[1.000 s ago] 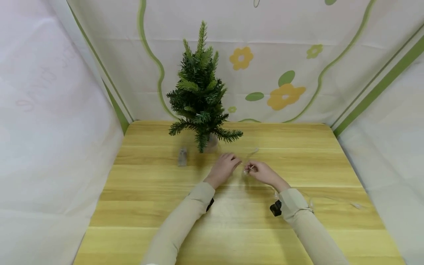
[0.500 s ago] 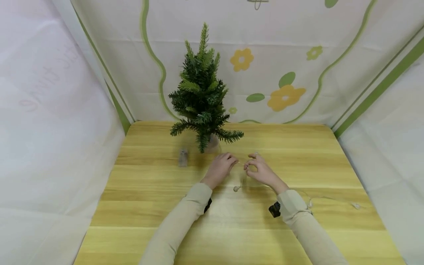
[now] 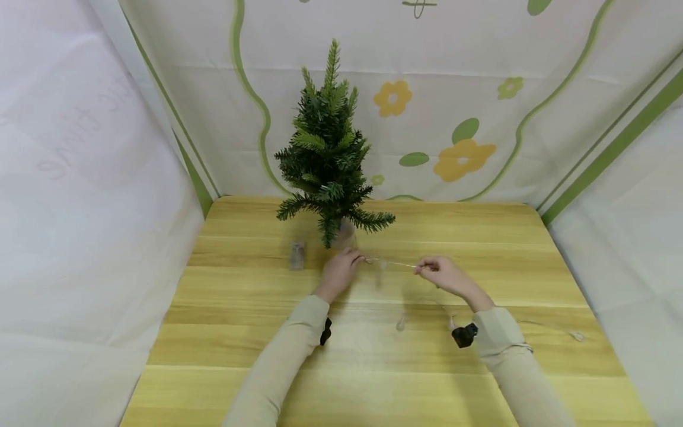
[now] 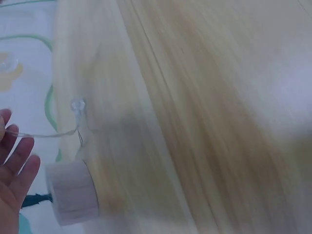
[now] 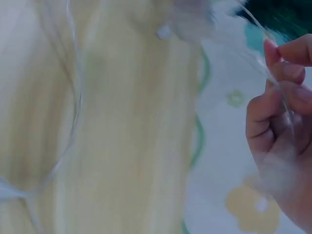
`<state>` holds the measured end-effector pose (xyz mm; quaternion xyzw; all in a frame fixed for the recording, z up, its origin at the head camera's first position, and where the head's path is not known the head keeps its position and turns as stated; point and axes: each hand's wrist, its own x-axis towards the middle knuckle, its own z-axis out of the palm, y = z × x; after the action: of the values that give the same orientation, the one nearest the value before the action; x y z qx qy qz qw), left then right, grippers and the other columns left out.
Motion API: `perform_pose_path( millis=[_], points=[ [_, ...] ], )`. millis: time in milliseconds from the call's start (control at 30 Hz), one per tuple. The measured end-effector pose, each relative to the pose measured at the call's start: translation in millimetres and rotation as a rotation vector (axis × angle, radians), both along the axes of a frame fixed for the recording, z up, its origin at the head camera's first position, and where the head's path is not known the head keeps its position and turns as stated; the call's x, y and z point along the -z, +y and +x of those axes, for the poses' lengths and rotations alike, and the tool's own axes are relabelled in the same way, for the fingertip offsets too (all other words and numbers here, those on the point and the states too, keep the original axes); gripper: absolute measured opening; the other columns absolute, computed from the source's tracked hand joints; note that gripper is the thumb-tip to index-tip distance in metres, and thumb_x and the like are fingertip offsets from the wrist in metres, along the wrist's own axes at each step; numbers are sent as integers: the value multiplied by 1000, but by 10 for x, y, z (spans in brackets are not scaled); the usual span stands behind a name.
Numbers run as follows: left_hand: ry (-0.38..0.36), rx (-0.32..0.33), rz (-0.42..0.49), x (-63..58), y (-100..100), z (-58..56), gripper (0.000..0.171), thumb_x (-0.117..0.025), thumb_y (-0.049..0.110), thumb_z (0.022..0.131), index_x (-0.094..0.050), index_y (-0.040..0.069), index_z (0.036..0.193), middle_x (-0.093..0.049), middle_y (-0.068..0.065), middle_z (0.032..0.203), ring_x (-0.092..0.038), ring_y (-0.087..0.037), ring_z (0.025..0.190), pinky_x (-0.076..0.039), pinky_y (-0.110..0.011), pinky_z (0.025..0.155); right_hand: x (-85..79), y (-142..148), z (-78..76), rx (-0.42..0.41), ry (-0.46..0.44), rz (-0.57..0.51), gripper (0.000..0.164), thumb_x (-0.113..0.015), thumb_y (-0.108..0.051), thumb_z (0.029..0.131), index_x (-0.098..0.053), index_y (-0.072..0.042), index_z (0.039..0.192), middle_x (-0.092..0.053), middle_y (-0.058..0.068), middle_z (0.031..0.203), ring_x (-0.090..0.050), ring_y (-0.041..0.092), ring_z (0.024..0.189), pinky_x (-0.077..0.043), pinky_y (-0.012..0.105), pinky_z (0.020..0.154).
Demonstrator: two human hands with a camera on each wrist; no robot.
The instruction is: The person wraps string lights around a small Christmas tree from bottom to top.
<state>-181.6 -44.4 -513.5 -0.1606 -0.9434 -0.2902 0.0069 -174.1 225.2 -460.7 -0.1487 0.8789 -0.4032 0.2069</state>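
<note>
My left hand (image 3: 338, 273) pinches the thin clear wire of a string of lights (image 3: 395, 263), just in front of the tree's base. My right hand (image 3: 448, 277) pinches the same wire further right, and the stretch between both hands runs nearly straight. One clear bulb (image 4: 78, 105) shows beside the wire in the left wrist view. From the right hand the rest of the string trails toward the table's right side, with a bulb (image 3: 400, 324) hanging below. In the right wrist view, thumb and fingertips (image 5: 273, 51) meet on the wire; part of the string is blurred.
A small artificial Christmas tree (image 3: 325, 148) with a round pale wooden base (image 4: 73, 192) stands at the back of the wooden table (image 3: 267, 379). Left of it lies a small translucent grey box (image 3: 297, 255). A far bulb (image 3: 577, 336) rests near the right edge. Printed cloth walls (image 3: 459, 41) surround the table.
The right hand has moved right and the left hand slightly left, drawing the wire out between them. Bulbs that were bunched at the right fingers now hang loose.
</note>
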Motion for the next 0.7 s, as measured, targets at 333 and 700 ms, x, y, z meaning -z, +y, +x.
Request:
perform_pose_path(
  millis=[333, 700],
  points=[
    [-198, 156, 121, -57, 63, -1, 30, -46, 24, 102, -64, 11, 122, -64, -6, 124, -62, -22, 112, -51, -37, 98, -590, 11, -38, -43, -23, -211, 23, -49, -23, 100, -64, -4, 101, -62, -8, 81, -61, 5, 77, -53, 22, 72],
    [-428, 254, 451, -509, 236, 63, 55, -20, 45, 104, -56, 15, 133, -58, -5, 137, -49, -24, 132, -40, -47, 110, -1024, -259, -33, -103, -59, -337, 27, -47, -20, 101, -58, 2, 112, -61, -3, 73, -67, 14, 67, -58, 26, 65]
  ],
)
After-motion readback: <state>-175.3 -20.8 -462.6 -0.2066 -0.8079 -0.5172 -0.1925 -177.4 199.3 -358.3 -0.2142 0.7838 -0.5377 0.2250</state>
